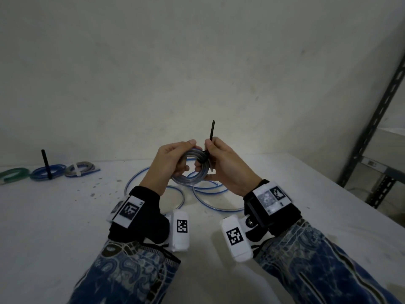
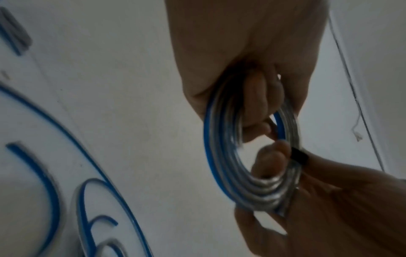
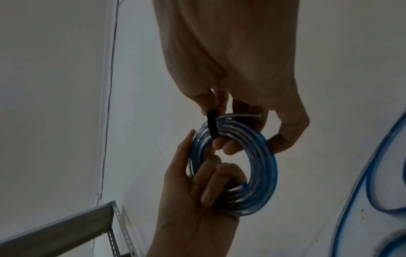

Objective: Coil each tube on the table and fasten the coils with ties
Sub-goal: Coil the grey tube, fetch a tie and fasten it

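I hold a coil of clear tube with a blue stripe [image 1: 190, 171] above the table, between both hands. My left hand [image 1: 175, 160] grips the coil's left side, fingers curled through its middle [image 2: 255, 104]. My right hand [image 1: 215, 159] pinches a black tie [image 1: 212, 130] wrapped round the coil's right side [image 3: 212, 127], its free end sticking up. The same coil shows in the left wrist view [image 2: 228, 167] and the right wrist view [image 3: 259, 167]. A loose blue-striped tube [image 1: 210, 201] lies on the table under my hands.
At the far left of the white table [image 1: 65, 216] lie a green coil [image 1: 13, 173], a blue coil with an upright black tie [image 1: 47, 171] and a grey-blue coil with a white tie [image 1: 81, 168]. A metal shelf frame [image 1: 372, 128] stands at the right.
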